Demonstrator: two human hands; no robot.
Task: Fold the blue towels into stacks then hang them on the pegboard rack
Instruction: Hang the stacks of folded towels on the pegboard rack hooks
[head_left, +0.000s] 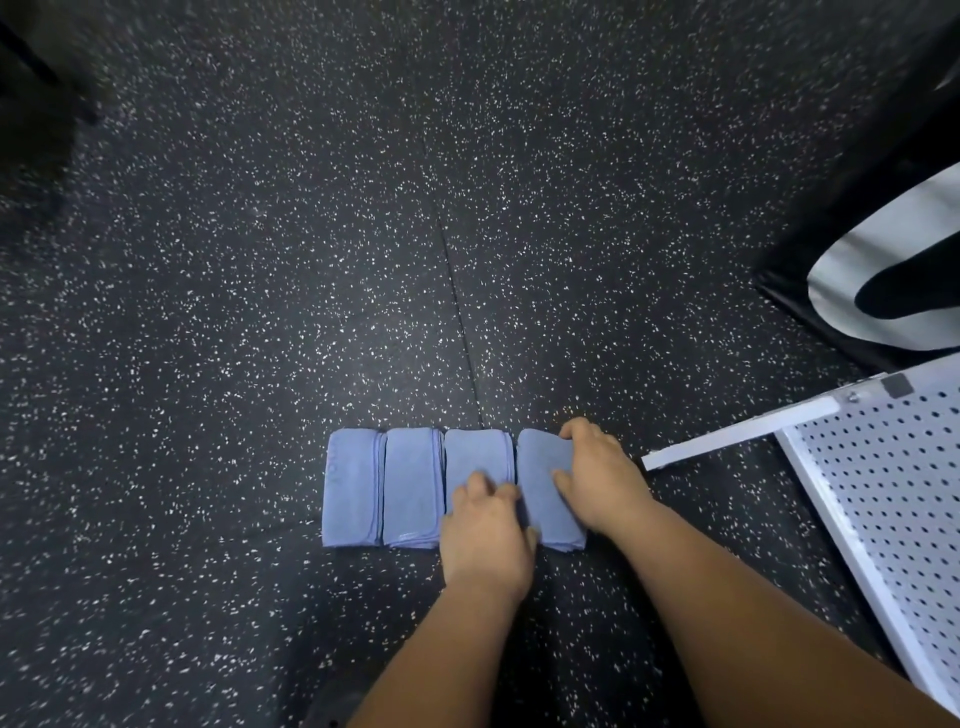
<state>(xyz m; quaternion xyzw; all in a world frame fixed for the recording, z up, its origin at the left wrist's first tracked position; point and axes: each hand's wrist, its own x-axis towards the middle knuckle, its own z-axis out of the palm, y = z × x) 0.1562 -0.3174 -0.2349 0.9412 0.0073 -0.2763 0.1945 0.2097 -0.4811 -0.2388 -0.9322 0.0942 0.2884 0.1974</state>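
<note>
Several folded blue towels lie side by side in a row on the dark speckled floor. The leftmost towel (350, 486) and the second towel (410, 486) lie untouched. My left hand (485, 535) rests on the near end of the third towel (475, 454), its fingers curled into the gap beside the rightmost towel (540, 486). My right hand (597, 475) grips the rightmost towel along its right edge, thumb on top. The white pegboard rack (893, 499) stands to the right of the towels.
A white foot bar (737, 434) of the rack reaches out over the floor toward the towels. A black and white padded object (883, 280) stands at the far right. A floor seam (457, 301) runs away from the towels. A dark shape fills the top left corner.
</note>
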